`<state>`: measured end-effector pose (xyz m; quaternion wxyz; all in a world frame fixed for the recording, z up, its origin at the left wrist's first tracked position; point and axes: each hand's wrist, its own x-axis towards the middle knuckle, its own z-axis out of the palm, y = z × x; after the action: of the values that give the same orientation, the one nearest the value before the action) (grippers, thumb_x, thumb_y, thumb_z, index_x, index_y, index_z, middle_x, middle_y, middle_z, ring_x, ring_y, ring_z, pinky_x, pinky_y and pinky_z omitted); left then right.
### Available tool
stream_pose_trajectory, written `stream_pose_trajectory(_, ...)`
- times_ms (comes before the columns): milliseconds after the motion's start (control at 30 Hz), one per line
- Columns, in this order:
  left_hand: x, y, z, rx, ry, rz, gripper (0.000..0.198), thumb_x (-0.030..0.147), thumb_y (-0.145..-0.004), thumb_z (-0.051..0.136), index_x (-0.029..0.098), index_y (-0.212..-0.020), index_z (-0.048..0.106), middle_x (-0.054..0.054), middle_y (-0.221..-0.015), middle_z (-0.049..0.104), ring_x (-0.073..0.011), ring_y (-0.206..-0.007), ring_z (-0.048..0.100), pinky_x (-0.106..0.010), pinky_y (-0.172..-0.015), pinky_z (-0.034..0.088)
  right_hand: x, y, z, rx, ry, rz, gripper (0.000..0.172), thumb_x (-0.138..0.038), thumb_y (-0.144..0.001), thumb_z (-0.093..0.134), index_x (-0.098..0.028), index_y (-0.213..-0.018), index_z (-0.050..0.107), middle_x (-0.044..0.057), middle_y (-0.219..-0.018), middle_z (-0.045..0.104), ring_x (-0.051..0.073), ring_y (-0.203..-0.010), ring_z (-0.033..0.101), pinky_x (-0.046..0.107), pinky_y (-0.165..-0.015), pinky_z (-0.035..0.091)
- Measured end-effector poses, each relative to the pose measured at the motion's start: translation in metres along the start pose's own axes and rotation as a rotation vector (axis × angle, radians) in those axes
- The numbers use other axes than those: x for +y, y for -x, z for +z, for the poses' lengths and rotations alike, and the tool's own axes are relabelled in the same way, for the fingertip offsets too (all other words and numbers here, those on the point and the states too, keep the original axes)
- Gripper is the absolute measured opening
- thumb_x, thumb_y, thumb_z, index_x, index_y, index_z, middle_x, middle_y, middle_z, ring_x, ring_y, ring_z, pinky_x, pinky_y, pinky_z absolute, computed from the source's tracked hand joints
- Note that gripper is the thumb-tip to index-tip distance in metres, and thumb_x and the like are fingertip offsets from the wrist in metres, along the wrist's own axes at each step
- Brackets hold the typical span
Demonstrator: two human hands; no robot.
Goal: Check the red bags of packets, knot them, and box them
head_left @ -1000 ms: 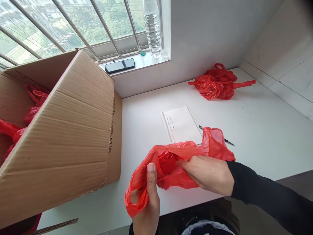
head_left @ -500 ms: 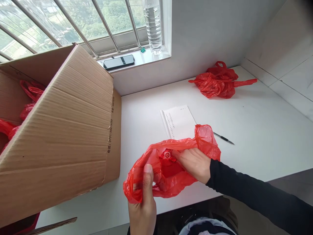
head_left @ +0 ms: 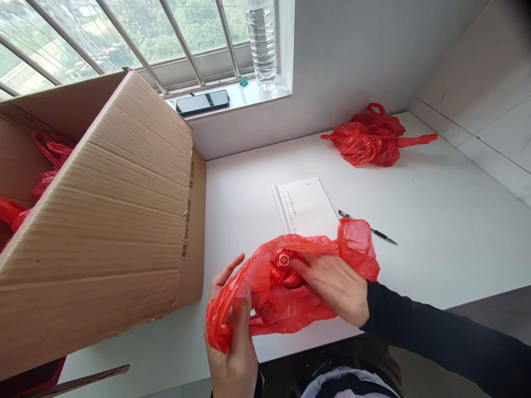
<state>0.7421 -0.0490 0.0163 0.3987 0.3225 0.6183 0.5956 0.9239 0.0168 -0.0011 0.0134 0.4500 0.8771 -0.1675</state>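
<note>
A red plastic bag [head_left: 286, 301] is held over the near edge of the white table [head_left: 435, 221]. My left hand [head_left: 232, 354] grips its left end, thumb on top and fingers behind the film. My right hand [head_left: 336, 284] presses on the bag's middle and right side, fingers curled into the plastic near a small round printed mark. A loop handle of the bag stands up at the right end.
A large open cardboard box [head_left: 103, 221] with more red bags inside fills the left. A sheet of paper [head_left: 307, 207] and a pen [head_left: 369, 229] lie behind the bag. Another red bag [head_left: 373, 138] lies at the far right. A phone [head_left: 202, 102] and a water bottle [head_left: 263, 44] stand on the windowsill.
My left hand's fingers have spread out behind the bag's left end. My right hand has shifted a little to the right and the bag has bunched tighter between both hands.
</note>
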Motion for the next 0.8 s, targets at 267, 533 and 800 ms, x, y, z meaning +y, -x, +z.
stream_pose_trajectory(267, -0.004, 0.001, -0.005, -0.056, 0.058, -0.007, 0.032, 0.04, -0.089, 0.071, 0.023, -0.116, 0.066, -0.007, -0.116, 0.067, -0.0229, -0.101, 0.066, -0.024, -0.07, 0.057, -0.004, 0.02, 0.002, -0.099, 0.263, -0.075, 0.035, 0.006, -0.073, 0.052, -0.022, -0.093, 0.055, 0.001, -0.085, 0.062, 0.02, -0.062, 0.063, 0.034, -0.048, 0.02)
stream_pose_trajectory(533, 0.004, 0.002, -0.001, -0.057, -0.013, 0.037, 0.027, 0.047, -0.088, 0.069, 0.022, -0.098, 0.066, -0.007, -0.104, 0.066, -0.0247, -0.093, 0.066, -0.029, -0.066, 0.055, -0.008, 0.023, 0.002, -0.192, 0.243, -0.049, 0.044, 0.008, -0.074, 0.053, -0.019, -0.109, 0.057, 0.001, -0.081, 0.066, 0.022, -0.062, 0.065, 0.035, -0.047, 0.024)
stream_pose_trajectory(800, 0.011, 0.004, 0.004, -0.103, -0.033, 0.031, 0.024, 0.048, -0.088, 0.067, 0.023, -0.087, 0.066, -0.003, -0.083, 0.059, -0.019, -0.07, 0.059, -0.029, -0.056, 0.05, -0.008, 0.021, -0.004, -0.27, 0.28, 0.036, 0.027, 0.007, -0.076, 0.056, -0.014, -0.092, 0.064, 0.01, -0.08, 0.07, 0.028, -0.072, 0.071, 0.034, -0.051, 0.035)
